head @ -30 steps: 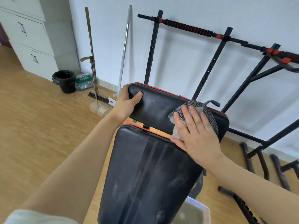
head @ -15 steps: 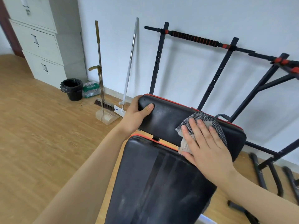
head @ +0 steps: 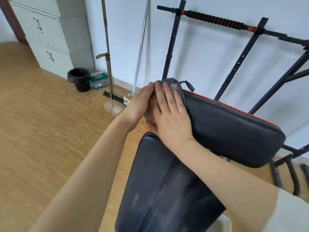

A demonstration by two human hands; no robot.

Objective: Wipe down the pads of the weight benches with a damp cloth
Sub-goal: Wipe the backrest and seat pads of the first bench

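Observation:
The weight bench has a black upper pad (head: 234,129) with red trim and a dusty black lower pad (head: 158,190) in front of it. A grey checked cloth (head: 179,91) lies over the upper pad's left end. My right hand (head: 170,118) presses flat on the cloth with straight fingers. My left hand (head: 137,106) wraps round that same left end of the pad, right beside the cloth; its thumb and fingertips are hidden.
A black rack (head: 217,19) with a red-and-black bar stands against the wall behind the bench. A broom with dustpan (head: 113,97), a mop pole (head: 140,47), a black bin (head: 80,79) and a grey cabinet (head: 50,39) stand at the left. A white tub (head: 224,223) sits at the bottom right.
My right hand slid the cloth leftward along the upper pad, from its middle to its left end, up against my left hand. My left hand stayed on that end.

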